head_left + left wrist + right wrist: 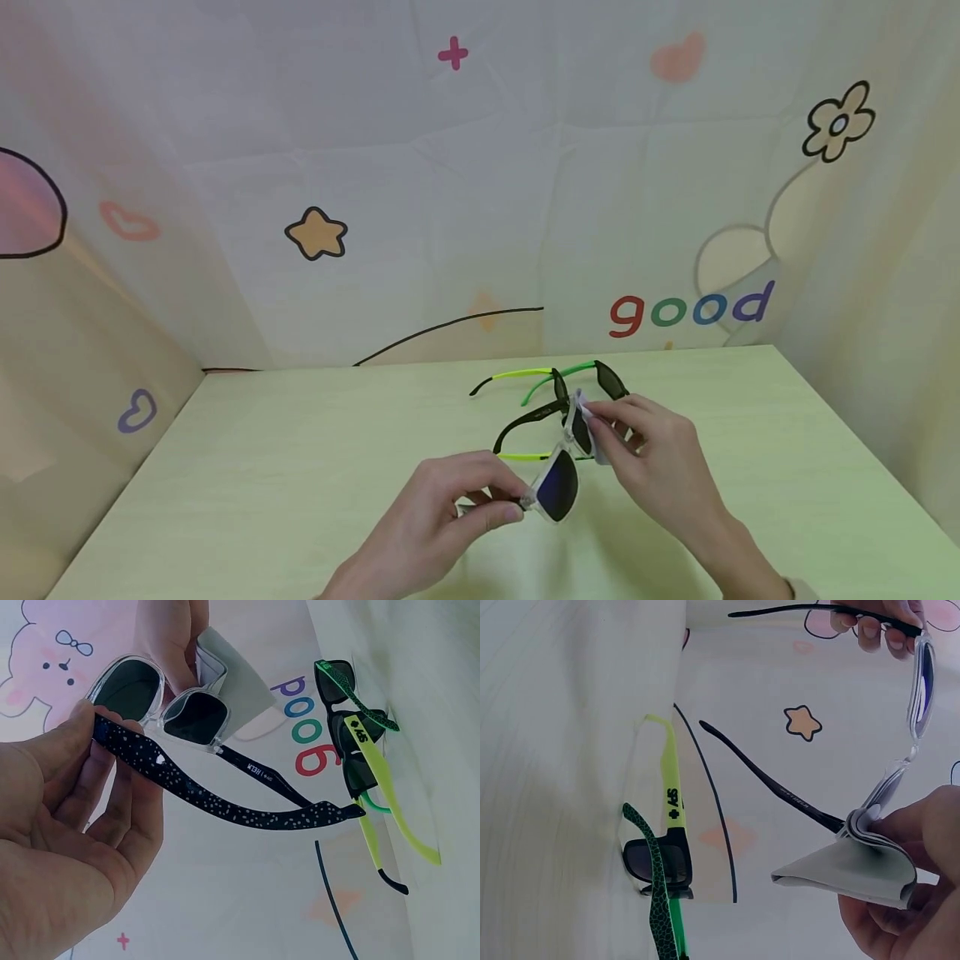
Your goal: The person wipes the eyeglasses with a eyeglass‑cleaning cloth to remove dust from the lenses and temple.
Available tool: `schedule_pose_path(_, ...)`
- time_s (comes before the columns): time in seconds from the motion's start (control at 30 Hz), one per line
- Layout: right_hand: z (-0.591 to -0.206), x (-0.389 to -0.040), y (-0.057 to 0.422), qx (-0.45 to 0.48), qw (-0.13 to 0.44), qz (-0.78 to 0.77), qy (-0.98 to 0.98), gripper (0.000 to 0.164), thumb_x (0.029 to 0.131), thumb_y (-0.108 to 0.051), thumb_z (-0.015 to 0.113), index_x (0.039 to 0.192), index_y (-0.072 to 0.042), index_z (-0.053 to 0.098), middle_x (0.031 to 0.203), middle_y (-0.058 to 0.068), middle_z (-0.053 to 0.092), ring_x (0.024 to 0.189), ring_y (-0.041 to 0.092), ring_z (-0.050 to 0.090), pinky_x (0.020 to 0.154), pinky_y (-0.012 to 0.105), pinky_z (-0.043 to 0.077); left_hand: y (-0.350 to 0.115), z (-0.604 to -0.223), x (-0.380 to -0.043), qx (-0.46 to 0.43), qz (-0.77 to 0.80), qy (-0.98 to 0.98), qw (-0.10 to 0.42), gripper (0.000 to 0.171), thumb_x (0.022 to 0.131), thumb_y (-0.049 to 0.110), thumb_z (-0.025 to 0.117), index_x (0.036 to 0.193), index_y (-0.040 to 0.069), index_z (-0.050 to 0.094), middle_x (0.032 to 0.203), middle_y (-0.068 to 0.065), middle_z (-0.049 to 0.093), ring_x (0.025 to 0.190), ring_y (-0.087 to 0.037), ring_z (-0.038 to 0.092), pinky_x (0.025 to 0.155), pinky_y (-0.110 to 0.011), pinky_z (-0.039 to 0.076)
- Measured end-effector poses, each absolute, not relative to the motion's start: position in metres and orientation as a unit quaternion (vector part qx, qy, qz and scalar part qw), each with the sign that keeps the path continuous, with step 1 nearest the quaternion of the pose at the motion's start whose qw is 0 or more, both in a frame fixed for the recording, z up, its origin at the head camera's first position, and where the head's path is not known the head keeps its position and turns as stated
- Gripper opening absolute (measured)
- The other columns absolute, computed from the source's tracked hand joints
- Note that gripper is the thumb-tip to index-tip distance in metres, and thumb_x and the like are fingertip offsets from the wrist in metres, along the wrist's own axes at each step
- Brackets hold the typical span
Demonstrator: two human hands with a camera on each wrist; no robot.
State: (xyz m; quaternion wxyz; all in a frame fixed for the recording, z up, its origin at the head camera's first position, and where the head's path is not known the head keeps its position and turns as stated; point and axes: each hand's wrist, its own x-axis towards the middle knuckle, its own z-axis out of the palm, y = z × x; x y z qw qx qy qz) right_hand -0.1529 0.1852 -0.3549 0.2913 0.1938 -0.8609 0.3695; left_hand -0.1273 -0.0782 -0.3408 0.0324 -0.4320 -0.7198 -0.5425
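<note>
Lower centre, the left hand pinches clear glasses (likely light, stiff, scratchable) by the hinge, sensibly; the right hand pinches soft-looking cloth.

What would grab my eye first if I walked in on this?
Probably the clear sunglasses held up over the table: the left hand pinches one side while the right hand holds a pale cloth against them. Just beyond sit the yellow-armed sunglasses and green-armed sunglasses. Then the colorful word "good", low on the backdrop's right side.
</note>
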Motion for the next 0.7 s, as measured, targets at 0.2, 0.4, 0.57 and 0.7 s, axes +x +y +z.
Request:
schedule_pose_path(0.2, -0.3542, -0.1523, 0.1856, 0.176, 0.276, 0.376, -0.867, 0.020, 0.087, 0.006, 0.078, 0.104, -0.006, 0.080, 0.085, -0.006, 0.068, 0.071, 0.008, 0.058, 0.054, 0.022, 0.054, -0.0787, -0.3391, -0.1258, -0.429, -0.545, -0.720, 0.024, 0.009, 0.096, 0.003, 0.072, 0.102, 0.010, 0.074, 0.100, 0.005, 0.072, 0.092, -0.010, 0.067, 0.078, -0.031, 0.062)
schedule_pose_path(0.4, -0.3502, -0.1504, 0.1854, 0.175, 0.269, 0.396, -0.860, 0.019, 0.087, 0.005, 0.079, 0.102, -0.008, 0.080, 0.084, -0.010, 0.067, 0.072, 0.008, 0.059, 0.057, 0.022, 0.056, -0.0787, -0.3373, -0.1263, -0.439, -0.536, -0.720, 0.030, 0.010, 0.097, 0.004, 0.071, 0.103, 0.011, 0.073, 0.100, 0.004, 0.072, 0.090, -0.009, 0.066, 0.078, -0.030, 0.061)
schedule_pose_path(0.57, -0.3481, -0.1486, 0.1838, 0.191, 0.268, 0.413, -0.849, 0.021, 0.086, 0.005, 0.079, 0.101, -0.010, 0.079, 0.086, -0.012, 0.068, 0.073, 0.008, 0.061, 0.058, 0.022, 0.056, -0.0797, -0.3361, -0.1258, -0.431, -0.538, -0.724, 0.025, 0.011, 0.097, 0.004, 0.071, 0.104, 0.012, 0.074, 0.100, 0.004, 0.072, 0.089, -0.009, 0.066, 0.079, -0.030, 0.061)
schedule_pose_path(0.7, -0.3474, -0.1458, 0.1816, 0.214, 0.264, 0.431, -0.836, 0.023, 0.085, 0.005, 0.081, 0.101, -0.012, 0.080, 0.089, -0.010, 0.070, 0.073, 0.008, 0.063, 0.059, 0.022, 0.057, -0.0799, -0.3375, -0.1263, -0.439, -0.529, -0.725, 0.040, 0.010, 0.098, 0.006, 0.070, 0.106, 0.012, 0.073, 0.100, 0.005, 0.072, 0.087, -0.008, 0.066, 0.076, -0.028, 0.061)
